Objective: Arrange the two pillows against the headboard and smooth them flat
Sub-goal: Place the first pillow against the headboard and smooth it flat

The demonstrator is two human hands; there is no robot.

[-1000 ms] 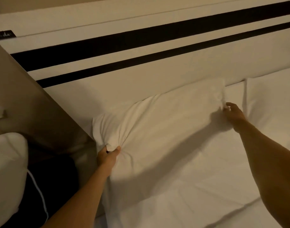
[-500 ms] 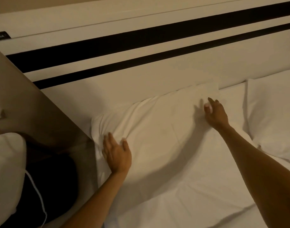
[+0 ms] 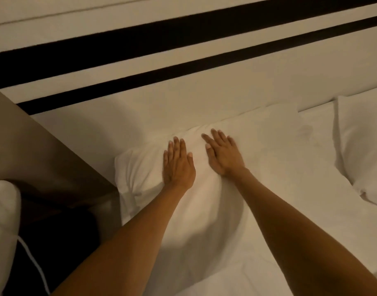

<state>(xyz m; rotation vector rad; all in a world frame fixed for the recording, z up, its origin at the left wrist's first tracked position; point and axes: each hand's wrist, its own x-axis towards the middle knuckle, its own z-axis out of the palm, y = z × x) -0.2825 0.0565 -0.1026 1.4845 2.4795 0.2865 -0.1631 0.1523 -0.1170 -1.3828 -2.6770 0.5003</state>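
A white pillow (image 3: pixel 275 159) lies flat along the white headboard (image 3: pixel 204 99), which carries two black stripes. My left hand (image 3: pixel 178 164) rests palm down on the pillow's left half, fingers spread and pointing at the headboard. My right hand (image 3: pixel 222 154) lies flat just to the right of it, also open on the fabric. The pillow's left end is creased. A second white pillow (image 3: pixel 362 150) sits at the right edge, against the headboard, partly cut off by the frame.
A brown side panel (image 3: pixel 46 154) borders the bed on the left. Below it is a dark gap with a white cable (image 3: pixel 33 261) and another white cushion (image 3: pixel 1 229). White sheet (image 3: pixel 226 263) covers the bed in front of the pillows.
Both hands let go of the pillow's corners, opened flat and slid together toward the pillow's left half. The pillow now lies flatter.
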